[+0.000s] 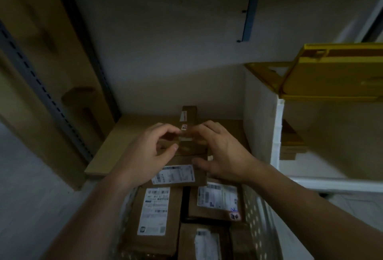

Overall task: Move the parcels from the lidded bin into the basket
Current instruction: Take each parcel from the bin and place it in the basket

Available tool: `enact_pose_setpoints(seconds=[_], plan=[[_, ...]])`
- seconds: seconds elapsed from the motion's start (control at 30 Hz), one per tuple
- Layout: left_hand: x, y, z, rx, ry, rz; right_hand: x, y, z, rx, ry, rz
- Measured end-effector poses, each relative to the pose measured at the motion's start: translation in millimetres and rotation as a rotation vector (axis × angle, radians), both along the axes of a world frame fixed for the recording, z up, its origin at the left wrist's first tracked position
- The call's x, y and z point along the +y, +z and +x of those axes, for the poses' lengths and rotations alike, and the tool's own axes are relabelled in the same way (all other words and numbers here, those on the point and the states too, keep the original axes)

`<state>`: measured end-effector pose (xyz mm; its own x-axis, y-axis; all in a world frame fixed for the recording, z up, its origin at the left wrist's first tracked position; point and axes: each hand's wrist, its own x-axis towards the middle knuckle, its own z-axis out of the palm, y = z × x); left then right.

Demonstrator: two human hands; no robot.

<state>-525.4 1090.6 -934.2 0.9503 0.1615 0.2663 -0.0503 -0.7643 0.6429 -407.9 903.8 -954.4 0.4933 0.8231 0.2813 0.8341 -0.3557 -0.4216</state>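
Nearest the camera, a white perforated basket [257,214] holds brown cardboard parcels packed flat. One long parcel [153,218] lies along its left side with a tall white shipping label facing up. Beside it, toward the right wall, a squarer parcel [215,201] carries a white label and a small pink sticker at its near right corner. A third labelled parcel [205,243] sits at the near edge, partly cut off by the frame. Across the far ends of these lies another flat parcel [178,173] with a label facing up.

Above that one, both hands meet on a small brown parcel [186,145] near the basket's far end. The left hand [145,154] curls its fingers over the small parcel's left side, thumb pressing its near edge. The right hand [219,154] grips the right side, fingers bent over the top and thumb stretched out low along the near edge. Both forearms reach in from the near corners.

Behind the hands, a narrow box [189,117] stands upright on larger flat cartons [132,135]. To the right, a white bin [267,118] stands with its yellow lid [339,73] raised open; brown parcels show dimly inside it.
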Motion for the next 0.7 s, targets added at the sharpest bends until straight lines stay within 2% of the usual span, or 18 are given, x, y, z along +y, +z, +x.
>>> enact_pose_setpoints(seconds=[0.33,0.47,0.7], plan=[[-72,-1,41,-0.015,-0.216,-0.144,-100,34,8,0.026,-0.139,0.308],[-99,-6,59,-0.017,-0.239,-0.175,-134,35,21,0.018,-0.204,0.333],[-146,-14,89,0.005,-0.239,-0.356,-186,35,48,0.049,-0.356,0.292]])
